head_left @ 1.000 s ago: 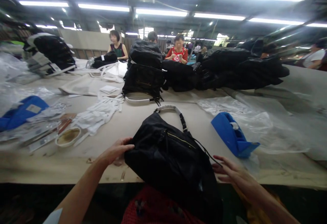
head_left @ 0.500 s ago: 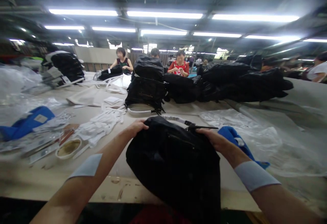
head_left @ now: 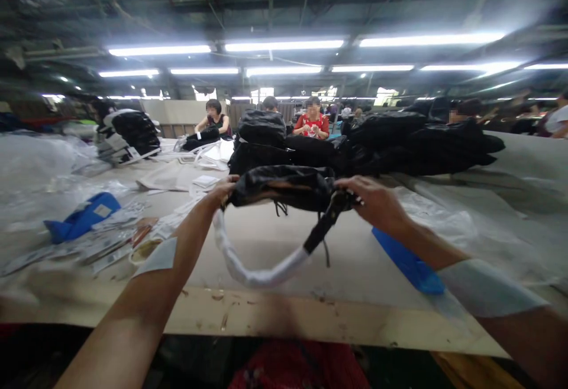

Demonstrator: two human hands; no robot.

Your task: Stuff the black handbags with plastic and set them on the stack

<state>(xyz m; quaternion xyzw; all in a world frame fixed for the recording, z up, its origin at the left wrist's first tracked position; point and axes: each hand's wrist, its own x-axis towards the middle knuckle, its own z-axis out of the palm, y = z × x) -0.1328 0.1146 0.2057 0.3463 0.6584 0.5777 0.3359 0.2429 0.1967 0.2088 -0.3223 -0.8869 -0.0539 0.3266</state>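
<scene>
I hold a black handbag (head_left: 284, 187) up off the table by its two ends. My left hand (head_left: 222, 191) grips its left end and my right hand (head_left: 375, 203) grips its right end, both with fingers closed on it. The bag's handle (head_left: 261, 271), wrapped in white, hangs down in a loop towards me over the table (head_left: 310, 312). Thin black cords dangle below the bag.
A pile of black bags (head_left: 399, 140) lies across the far side of the table, with more at the left (head_left: 128, 132). A blue holder (head_left: 406, 262) lies at my right, another blue one (head_left: 84, 217) and plastic wrappers at the left. Several people sit at the far end.
The bag lay on the near table edge against me. I took it by both ends and lifted it forward and up, so its handle now hangs down towards me.
</scene>
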